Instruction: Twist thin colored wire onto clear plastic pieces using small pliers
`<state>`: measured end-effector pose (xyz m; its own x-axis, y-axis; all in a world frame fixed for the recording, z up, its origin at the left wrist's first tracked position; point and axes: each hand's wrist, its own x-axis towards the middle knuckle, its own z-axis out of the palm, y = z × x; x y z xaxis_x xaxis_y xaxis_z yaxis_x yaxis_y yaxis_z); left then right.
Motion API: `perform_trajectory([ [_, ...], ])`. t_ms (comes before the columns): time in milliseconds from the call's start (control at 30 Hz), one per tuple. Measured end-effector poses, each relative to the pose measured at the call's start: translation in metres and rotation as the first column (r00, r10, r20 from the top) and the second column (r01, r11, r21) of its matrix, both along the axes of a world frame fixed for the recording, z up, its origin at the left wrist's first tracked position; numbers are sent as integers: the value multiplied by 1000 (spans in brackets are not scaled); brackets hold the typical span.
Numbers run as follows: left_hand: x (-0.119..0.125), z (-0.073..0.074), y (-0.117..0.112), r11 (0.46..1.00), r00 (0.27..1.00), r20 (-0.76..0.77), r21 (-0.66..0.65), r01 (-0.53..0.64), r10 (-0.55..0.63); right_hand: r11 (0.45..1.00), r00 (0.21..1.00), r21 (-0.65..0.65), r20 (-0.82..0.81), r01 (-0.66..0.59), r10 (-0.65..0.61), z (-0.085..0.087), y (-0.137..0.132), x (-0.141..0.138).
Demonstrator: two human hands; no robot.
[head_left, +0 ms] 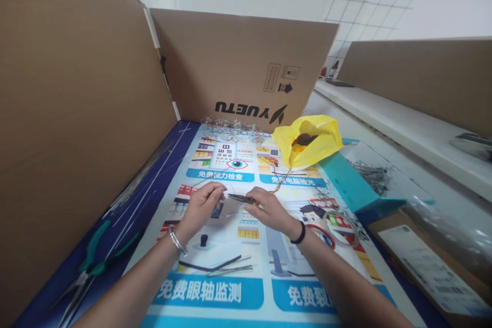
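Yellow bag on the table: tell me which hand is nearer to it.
Right. The right hand, holding pliers, is on the near side of the yellow bag, slightly to its left; the left hand is farther to the left.

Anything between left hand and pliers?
Nothing bulky visible: a small gap separates the left hand from the tips of the pliers held in the right hand. Anything finer there is too blurred to tell.

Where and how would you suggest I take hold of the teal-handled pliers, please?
Probably by the teal handles, from above and the right: they spread toward the far right, the metal jaws point near left, and the cardboard wall stands left.
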<state>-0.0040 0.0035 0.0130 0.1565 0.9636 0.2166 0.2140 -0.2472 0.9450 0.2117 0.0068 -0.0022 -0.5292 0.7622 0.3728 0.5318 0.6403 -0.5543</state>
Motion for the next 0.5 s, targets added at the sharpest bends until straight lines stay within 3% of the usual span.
perform_trajectory([
  [300, 0, 2, -1, 1000, 999, -30, -22, 14, -14, 993, 987, 96, 142, 66, -79, 4, -5, -2],
  [500, -1, 2, -4, 972, 982, -52, 166, -169, 179, 971, 984, 174, 39, 162, -172, 2, -5, -1],
])
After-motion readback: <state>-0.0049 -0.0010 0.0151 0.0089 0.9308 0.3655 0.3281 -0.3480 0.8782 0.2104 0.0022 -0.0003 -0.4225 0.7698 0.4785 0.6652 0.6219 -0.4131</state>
